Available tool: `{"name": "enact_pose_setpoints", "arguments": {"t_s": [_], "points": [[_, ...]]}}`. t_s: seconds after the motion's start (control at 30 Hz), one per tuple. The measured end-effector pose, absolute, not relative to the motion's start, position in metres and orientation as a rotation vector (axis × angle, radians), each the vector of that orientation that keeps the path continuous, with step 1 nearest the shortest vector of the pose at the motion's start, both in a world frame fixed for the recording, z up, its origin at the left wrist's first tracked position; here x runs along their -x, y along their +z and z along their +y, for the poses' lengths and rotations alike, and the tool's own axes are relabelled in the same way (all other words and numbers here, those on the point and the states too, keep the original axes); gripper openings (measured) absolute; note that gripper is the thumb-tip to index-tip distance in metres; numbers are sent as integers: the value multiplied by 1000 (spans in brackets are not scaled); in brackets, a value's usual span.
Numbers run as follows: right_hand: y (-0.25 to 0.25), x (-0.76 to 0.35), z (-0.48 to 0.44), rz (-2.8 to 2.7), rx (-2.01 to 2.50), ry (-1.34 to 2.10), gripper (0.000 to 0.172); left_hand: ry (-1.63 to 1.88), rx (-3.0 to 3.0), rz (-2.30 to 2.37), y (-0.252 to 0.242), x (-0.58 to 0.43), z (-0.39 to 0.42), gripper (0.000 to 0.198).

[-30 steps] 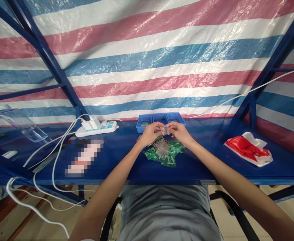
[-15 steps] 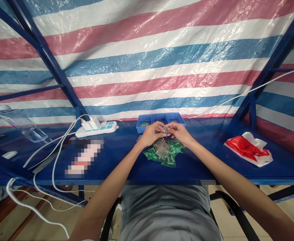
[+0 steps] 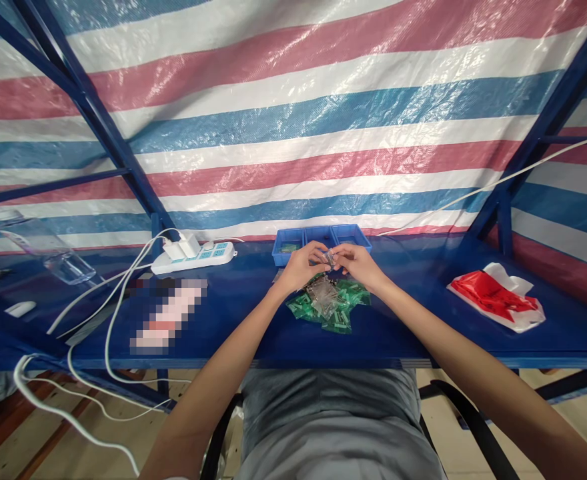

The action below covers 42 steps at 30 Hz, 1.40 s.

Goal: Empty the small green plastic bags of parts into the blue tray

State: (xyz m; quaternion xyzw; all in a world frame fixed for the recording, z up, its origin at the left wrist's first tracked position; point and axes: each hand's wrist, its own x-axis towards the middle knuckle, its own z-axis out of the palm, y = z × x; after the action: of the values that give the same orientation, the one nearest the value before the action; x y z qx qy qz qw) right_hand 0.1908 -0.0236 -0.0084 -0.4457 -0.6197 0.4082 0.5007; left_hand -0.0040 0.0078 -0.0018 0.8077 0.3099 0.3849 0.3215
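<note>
My left hand [image 3: 303, 265] and my right hand [image 3: 356, 263] meet at the middle of the table, both with fingers closed on one small clear plastic bag [image 3: 329, 259]. What is inside the bag is too small to make out. Right below them lies a pile of green plastic packets [image 3: 342, 312], with a clear packet of small metallic parts [image 3: 322, 293] on top. Just behind my hands stands a blue divided tray [image 3: 353, 233]; a few greenish pieces show in its left compartment, and my hands partly cover its front.
On the blue table [image 3: 413, 313], a white power strip [image 3: 196, 260] with plugs and cables is at the left, near a clear plastic bottle [image 3: 63, 257]. A red and white plastic bag [image 3: 496, 297] lies at the right. A striped sheet [image 3: 323, 127] hangs behind.
The small bag has shifted slightly between my fingertips. Both hands stay in nearly the same place, and the pile and tray look unchanged.
</note>
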Motion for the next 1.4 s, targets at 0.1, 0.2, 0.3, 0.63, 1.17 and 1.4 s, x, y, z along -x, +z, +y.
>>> {"name": "enact_pose_setpoints", "arguments": {"t_s": [0.1, 0.2, 0.3, 0.63, 1.17, 1.4], "points": [[-8, -191, -24, -1511, 1080, 990, 22, 1015, -2115, 818, -3, 4, 9, 42], [-8, -190, -25, -1521, 1093, 985, 20, 1017, -2118, 812, -3, 5, 9, 41], [-7, -189, -27, -1540, 1106, 970, 20, 999, -2127, 799, -2, 5, 9, 38], [-6, -188, -28, -1558, 1092, 942, 22, 1007, -2109, 787, -3, 4, 10, 34], [-5, -188, -26, -1457, 999, 950, 19, 967, -2611, 938, 4, 7, -3, 39], [-9, -188, -28, -1508, 1052, 994, 20, 1193, -2640, 927, 4, 9, 1, 19]]}}
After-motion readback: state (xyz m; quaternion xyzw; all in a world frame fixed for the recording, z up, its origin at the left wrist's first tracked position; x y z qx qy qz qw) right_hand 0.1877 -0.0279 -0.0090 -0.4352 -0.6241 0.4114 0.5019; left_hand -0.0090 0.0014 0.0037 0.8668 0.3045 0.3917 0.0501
